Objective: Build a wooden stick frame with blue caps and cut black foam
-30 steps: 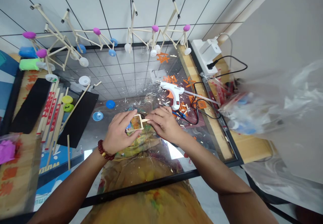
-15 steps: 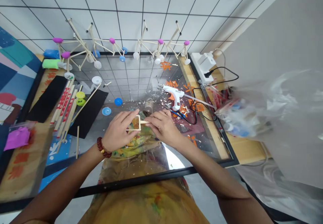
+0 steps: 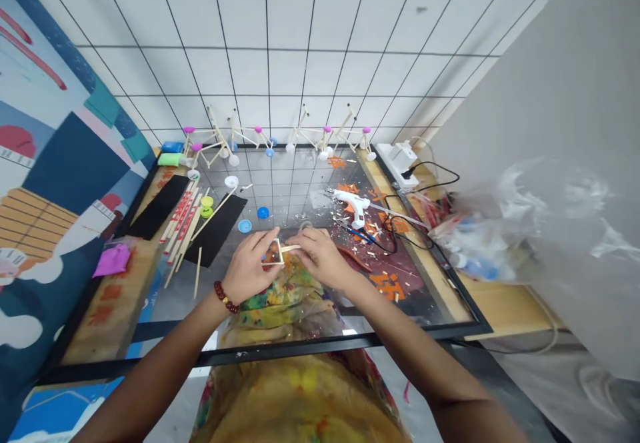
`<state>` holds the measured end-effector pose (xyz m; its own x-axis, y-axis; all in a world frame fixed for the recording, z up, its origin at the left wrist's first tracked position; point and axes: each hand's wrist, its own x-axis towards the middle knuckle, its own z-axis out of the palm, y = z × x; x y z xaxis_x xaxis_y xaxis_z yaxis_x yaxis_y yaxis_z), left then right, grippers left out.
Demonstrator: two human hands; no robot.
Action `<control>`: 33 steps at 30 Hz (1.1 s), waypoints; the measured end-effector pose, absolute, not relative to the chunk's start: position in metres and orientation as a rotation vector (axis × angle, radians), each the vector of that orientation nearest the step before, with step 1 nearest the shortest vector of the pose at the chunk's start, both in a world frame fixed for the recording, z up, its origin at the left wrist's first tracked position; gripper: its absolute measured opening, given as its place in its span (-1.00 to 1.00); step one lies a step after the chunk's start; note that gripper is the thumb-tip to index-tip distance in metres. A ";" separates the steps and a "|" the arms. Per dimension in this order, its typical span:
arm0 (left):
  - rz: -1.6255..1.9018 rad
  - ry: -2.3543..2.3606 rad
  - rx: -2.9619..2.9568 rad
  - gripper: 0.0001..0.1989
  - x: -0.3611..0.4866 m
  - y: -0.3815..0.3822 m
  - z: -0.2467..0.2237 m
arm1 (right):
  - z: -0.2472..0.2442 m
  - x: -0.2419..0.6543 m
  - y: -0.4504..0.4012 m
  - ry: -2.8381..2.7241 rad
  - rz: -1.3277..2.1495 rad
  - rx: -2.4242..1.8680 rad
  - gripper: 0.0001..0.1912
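Between my hands, above the glass tabletop, is a small frame of pale wooden sticks (image 3: 281, 252). My left hand (image 3: 251, 266) grips the frame's left side between thumb and fingers; a beaded bracelet circles that wrist. A short wooden stick (image 3: 291, 248) meets the frame's right side, and my right hand (image 3: 320, 256) pinches its other end. Whether the stick is fixed to the frame I cannot tell. Beyond my right hand a white glue gun (image 3: 354, 204) lies on its side, with blue-handled pliers (image 3: 363, 233) close by.
Several stick models with pink and white discs (image 3: 327, 138) line the back edge. Wooden sticks (image 3: 186, 220), black sheets (image 3: 217, 230) and blue caps (image 3: 263, 212) lie left. A power strip (image 3: 397, 163), cords and a plastic bag (image 3: 475, 243) are at the right. Wood scraps litter the glass.
The camera view has tilted up and shifted left, showing more wall. Both hands still hold the frame and stick, with the frame slightly turned.
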<state>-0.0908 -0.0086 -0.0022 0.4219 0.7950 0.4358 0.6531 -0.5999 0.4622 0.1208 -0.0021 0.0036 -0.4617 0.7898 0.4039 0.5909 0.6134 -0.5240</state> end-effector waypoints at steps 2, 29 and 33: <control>0.985 1.273 2.429 -0.30 -0.088 -0.008 -0.001 | 0.009 0.123 0.003 -2.154 0.491 -1.018 -0.79; 1.330 1.231 2.024 -0.45 -0.054 0.005 -0.023 | 0.020 0.121 0.032 -1.754 0.761 -0.902 -0.64; 1.360 1.151 1.987 -0.56 -0.059 0.008 -0.020 | 0.035 0.123 0.034 -1.932 0.659 -0.897 -0.72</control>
